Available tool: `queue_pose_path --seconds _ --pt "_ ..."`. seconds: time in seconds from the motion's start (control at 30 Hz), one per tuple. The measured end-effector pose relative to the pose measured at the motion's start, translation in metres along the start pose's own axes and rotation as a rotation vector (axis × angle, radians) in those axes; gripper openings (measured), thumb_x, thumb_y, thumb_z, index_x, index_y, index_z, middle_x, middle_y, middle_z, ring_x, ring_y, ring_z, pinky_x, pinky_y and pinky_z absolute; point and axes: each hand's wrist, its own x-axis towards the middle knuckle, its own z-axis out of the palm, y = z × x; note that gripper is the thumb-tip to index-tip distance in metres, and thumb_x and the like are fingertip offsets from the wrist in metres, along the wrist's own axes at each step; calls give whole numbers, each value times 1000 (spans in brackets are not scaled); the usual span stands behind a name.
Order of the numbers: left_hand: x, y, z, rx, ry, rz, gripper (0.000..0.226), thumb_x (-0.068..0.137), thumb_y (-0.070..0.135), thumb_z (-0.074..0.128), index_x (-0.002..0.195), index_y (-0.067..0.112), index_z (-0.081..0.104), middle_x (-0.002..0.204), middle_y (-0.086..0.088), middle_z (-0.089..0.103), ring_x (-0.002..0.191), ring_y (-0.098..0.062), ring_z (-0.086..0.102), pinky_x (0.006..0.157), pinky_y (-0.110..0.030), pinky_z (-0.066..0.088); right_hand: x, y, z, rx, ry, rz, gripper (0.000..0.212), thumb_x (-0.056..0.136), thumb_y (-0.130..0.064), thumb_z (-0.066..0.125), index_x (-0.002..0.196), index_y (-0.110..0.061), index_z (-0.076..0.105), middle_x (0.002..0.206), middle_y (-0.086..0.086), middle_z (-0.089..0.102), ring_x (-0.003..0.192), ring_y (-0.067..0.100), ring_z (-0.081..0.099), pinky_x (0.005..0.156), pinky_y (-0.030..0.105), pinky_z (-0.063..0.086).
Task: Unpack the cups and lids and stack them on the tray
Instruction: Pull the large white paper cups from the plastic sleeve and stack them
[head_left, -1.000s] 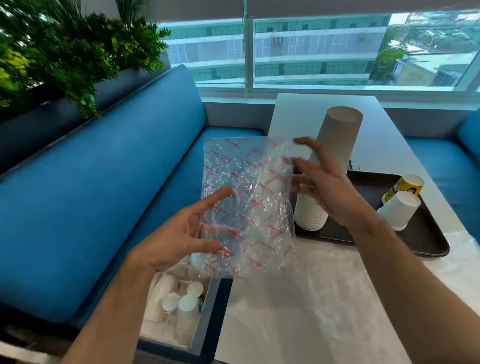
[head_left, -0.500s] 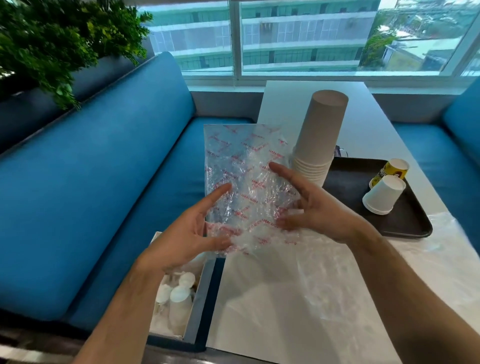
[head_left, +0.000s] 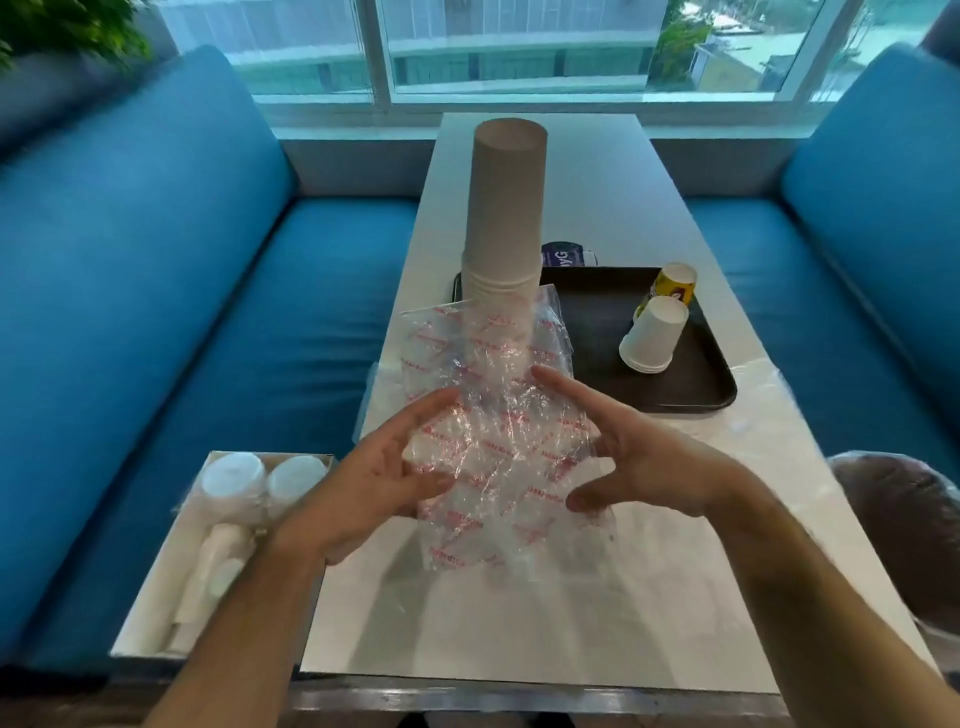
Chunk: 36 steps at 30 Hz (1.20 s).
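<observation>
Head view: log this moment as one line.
hands: left and right crumpling empty bag | cup stack: upright on tray | box: on seat, packs inside

stood tall at the tray's (head_left: 722, 387) left end: stacked cups (head_left: 506, 218), blocking reach from that side. lay tipped at right: two cups (head_left: 655, 332). left bare between: dark tray floor.

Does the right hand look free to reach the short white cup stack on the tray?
Probably not yet: the right hand and left hand are both on the crumpled plastic bag. The path to the white cups on the tray looks open.
</observation>
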Motion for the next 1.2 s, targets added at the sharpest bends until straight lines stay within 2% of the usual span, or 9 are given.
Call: queue_pose_path --seconds 0.13,0.3,0.43,0.53,0.67,0.8,0.97,1.07,1.2 --pt "32 -5 45 80 -50 -70 80 89 -7 68 147 43 44 123 30 65 88 -37 69 80 -38 61 -34 25 -23 124 184 5 86 87 -5 73 147 -54 36 158 -26 26 117 17 64 88 33 59" --pt "73 -15 110 142 -40 -130 68 92 1 69 143 40 50 139 21 52 96 -15 73 78 -33 62 -80 64 -57 131 376 86 68 95 -3 63 145 -45 44 154 -17 40 103 23 72 83 35 60" --pt "106 -24 150 212 -33 -205 75 87 -4 72 148 32 46 120 8 67 90 -19 75 82 -37 62 -109 93 -77 64 416 179 68 94 0 64 143 -43 45 156 -14 38 101 23 71 87 39 61" --pt "119 -30 178 309 -80 -199 79 84 -5 74 150 28 44 135 0 62 83 -17 75 73 -29 62 -117 108 -84 -166 582 281 65 95 -12 68 146 -42 41 161 -9 30 120 22 61 102 43 54" --pt "132 -41 202 393 -72 -166 80 82 -10 71 150 21 45 134 -10 63 68 -14 70 66 -23 60 -117 121 -75 -599 793 386 62 92 -27 71 147 -35 43 163 -1 24 146 27 29 120 46 25" --pt "140 -47 213 439 -70 -164 82 80 -10 71 152 20 43 142 -13 58 74 -16 68 69 -28 62 -109 130 -49 -696 630 354 59 93 -31 69 147 -36 44 158 -1 31 140 26 32 115 39 32" --pt "145 -46 217 574 -73 -162 79 83 -6 72 153 17 42 153 -4 46 128 -28 57 67 -20 59 -99 142 -31 -768 451 434 59 96 -37 61 150 -39 37 159 -5 27 141 25 27 112 34 34" --pt "148 -42 215 888 44 -110 63 89 7 69 145 26 49 144 -3 47 122 -18 54 94 -27 54 -97 144 -29 -829 434 437 52 97 -41 60 145 -42 39 160 -6 26 143 25 27 112 34 36" --pt "169 -27 225 1201 34 134 53 91 7 63 136 33 55 135 3 45 120 -17 41 99 -30 47 -95 145 -28 -857 424 437 52 98 -43 57 146 -40 38 159 -5 27 142 25 28 109 36 41"
